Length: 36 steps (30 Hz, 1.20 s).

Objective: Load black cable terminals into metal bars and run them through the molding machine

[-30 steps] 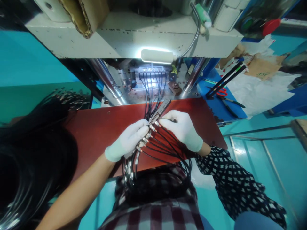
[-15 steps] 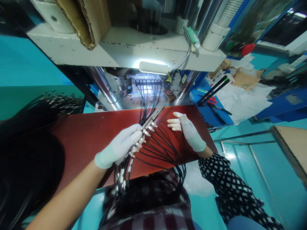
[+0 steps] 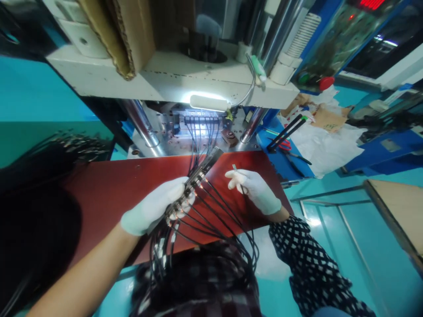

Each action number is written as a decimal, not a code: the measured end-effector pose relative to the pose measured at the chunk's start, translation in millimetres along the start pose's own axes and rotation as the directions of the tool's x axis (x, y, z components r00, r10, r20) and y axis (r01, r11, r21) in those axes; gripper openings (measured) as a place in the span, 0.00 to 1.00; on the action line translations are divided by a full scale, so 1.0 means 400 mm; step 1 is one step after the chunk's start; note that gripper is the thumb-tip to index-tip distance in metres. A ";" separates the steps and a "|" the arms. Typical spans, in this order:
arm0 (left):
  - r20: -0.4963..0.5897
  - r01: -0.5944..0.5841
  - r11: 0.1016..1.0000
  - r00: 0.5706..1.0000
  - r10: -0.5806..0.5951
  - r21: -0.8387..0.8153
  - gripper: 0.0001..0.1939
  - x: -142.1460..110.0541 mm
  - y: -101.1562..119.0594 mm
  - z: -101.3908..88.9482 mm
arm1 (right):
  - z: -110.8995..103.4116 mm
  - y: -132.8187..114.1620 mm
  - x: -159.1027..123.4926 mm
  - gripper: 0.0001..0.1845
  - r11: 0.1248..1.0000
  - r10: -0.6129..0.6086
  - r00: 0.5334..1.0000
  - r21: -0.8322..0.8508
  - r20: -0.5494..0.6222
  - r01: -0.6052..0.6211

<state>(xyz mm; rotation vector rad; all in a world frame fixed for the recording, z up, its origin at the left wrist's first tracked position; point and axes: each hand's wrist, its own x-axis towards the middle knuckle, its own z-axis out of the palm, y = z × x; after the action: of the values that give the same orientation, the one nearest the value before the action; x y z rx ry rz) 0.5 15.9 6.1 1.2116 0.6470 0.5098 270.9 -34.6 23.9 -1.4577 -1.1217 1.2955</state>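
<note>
My left hand (image 3: 153, 204), in a white glove, is closed around a long, narrow metal bar (image 3: 212, 161) held at a slant above the red-brown board (image 3: 105, 185). Metal connectors (image 3: 198, 179) sit in a row along the bar, and black cables (image 3: 224, 210) trail from them towards my lap. To the right of the bar, my gloved right hand (image 3: 257, 190) pinches the end of a black cable, whose small metal connector (image 3: 234, 167) sticks up past the fingertips. That connector is apart from the bar. The left fingers hide part of the row.
Behind the board, a lit press fixture (image 3: 198, 125) holds several cables below a white lamp (image 3: 209, 102) and between steel posts (image 3: 142, 123). A dark cable bundle (image 3: 36, 207) lies at left. Pliers (image 3: 297, 156) rest on a blue surface at right, near white wrapping (image 3: 333, 149).
My right fingers have gone from spread to pinched, and a cable connector now shows above them. The bar has turned in my left hand and shifted slightly left and down, with the left fingertips now showing beneath.
</note>
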 end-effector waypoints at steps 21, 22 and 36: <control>0.103 -0.175 0.890 0.984 0.145 0.420 0.19 0.017 0.012 -0.003 | 0.108 -0.056 0.011 0.11 0.930 -0.206 0.971 -0.334 -0.124 0.155; 0.103 -0.171 0.878 0.985 0.140 0.446 0.18 0.017 0.011 -0.002 | 0.106 -0.056 0.012 0.12 0.928 -0.203 0.972 -0.340 -0.115 0.153; 0.068 -0.137 0.833 0.991 0.118 0.536 0.19 0.010 0.000 0.016 | 0.078 -0.050 0.002 0.18 0.957 -0.108 0.993 -0.266 0.052 0.118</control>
<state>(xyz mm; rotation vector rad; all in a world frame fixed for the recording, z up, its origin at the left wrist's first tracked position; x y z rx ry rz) 7.8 14.2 6.6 1.8067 0.7096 0.4276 238.3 -28.3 40.4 -1.5440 -1.4290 1.1271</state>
